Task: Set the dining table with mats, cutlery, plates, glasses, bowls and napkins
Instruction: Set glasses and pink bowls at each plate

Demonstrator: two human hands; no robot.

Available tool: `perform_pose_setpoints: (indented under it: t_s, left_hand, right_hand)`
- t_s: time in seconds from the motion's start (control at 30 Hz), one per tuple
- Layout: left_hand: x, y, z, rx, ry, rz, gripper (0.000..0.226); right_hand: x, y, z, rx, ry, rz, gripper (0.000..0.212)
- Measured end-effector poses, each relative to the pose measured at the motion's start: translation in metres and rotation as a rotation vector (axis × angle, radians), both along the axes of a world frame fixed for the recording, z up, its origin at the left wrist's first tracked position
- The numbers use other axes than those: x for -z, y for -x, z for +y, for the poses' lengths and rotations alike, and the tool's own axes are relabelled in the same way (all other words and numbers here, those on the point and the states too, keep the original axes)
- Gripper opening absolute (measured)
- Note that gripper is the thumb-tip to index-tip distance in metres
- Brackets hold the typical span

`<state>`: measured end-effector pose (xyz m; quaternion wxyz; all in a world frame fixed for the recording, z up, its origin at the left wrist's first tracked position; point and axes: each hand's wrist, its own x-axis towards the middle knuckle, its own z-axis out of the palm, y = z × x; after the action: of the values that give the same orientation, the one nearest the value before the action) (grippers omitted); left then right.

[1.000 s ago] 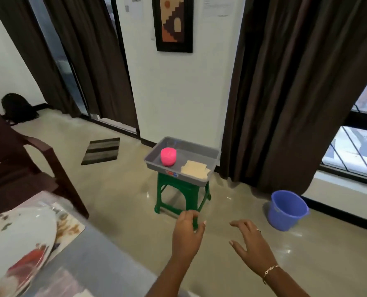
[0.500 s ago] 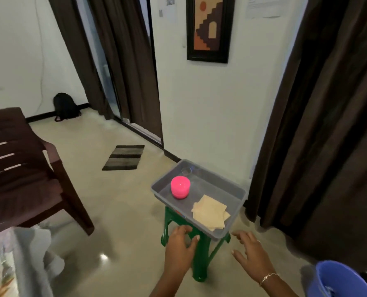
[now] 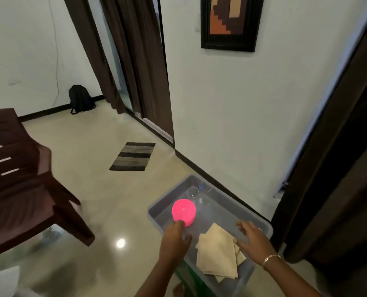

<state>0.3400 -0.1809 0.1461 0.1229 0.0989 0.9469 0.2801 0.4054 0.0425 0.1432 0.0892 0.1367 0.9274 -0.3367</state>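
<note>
A grey plastic tray (image 3: 219, 207) sits on a green stool (image 3: 189, 277). In it stand an upside-down pink bowl (image 3: 183, 211), a clear glass (image 3: 193, 192) behind the bowl, and a small stack of beige napkins (image 3: 218, 256) at the near end. My left hand (image 3: 175, 239) hovers over the tray's left side, its fingertips at the pink bowl's near edge, holding nothing. My right hand (image 3: 252, 235) is spread above the napkins' right side, fingers relaxed and empty.
A dark brown chair (image 3: 21, 189) stands at the left. A striped floor mat (image 3: 133, 156) lies ahead near the doorway, and a black backpack (image 3: 79, 99) leans on the far wall. Dark curtains (image 3: 339, 168) hang close on the right.
I have stepped closer to the stool, so the tray now lies right under my hands. Both hands moved forward over the tray; the left reached the pink bowl.
</note>
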Motion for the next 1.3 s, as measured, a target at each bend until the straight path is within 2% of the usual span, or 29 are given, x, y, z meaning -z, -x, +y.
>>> perform_pose_setpoints:
  t_s: [0.17, 0.33, 0.43, 0.63, 0.8, 1.0, 1.17, 1.3]
  left_hand:
    - [0.035, 0.114, 0.013, 0.058, 0.061, -0.107, 0.056]
    - [0.076, 0.208, 0.026, 0.183, 0.150, -0.195, 0.051]
    - [0.106, 0.247, 0.038, 0.268, 0.216, -0.219, 0.051]
    - [0.148, 0.279, 0.059, 0.335, 0.177, -0.295, 0.073]
    - [0.166, 0.281, 0.072, 0.340, 0.177, -0.352, 0.082]
    - [0.181, 0.292, 0.080, 0.359, 0.107, -0.301, 0.067]
    - [0.176, 0.290, 0.079, 0.341, 0.007, -0.224, 0.050]
    - [0.163, 0.280, 0.070, 0.211, -0.116, -0.238, 0.056]
  right_hand:
    - [0.039, 0.090, 0.004, 0.051, -0.047, -0.122, 0.046]
    - [0.071, 0.183, 0.006, 0.086, -0.098, -0.281, 0.050]
    - [0.096, 0.233, 0.012, 0.138, -0.123, -0.338, 0.054]
    - [0.131, 0.300, 0.019, 0.204, -0.200, -0.340, 0.068]
    - [0.149, 0.316, 0.018, 0.161, -0.269, -0.355, 0.078]
    - [0.167, 0.322, 0.018, 0.129, -0.307, -0.299, 0.070]
    - [0.168, 0.313, 0.021, 0.202, -0.227, -0.216, 0.064]
    - [0.148, 0.285, 0.027, 0.299, -0.096, -0.095, 0.065]
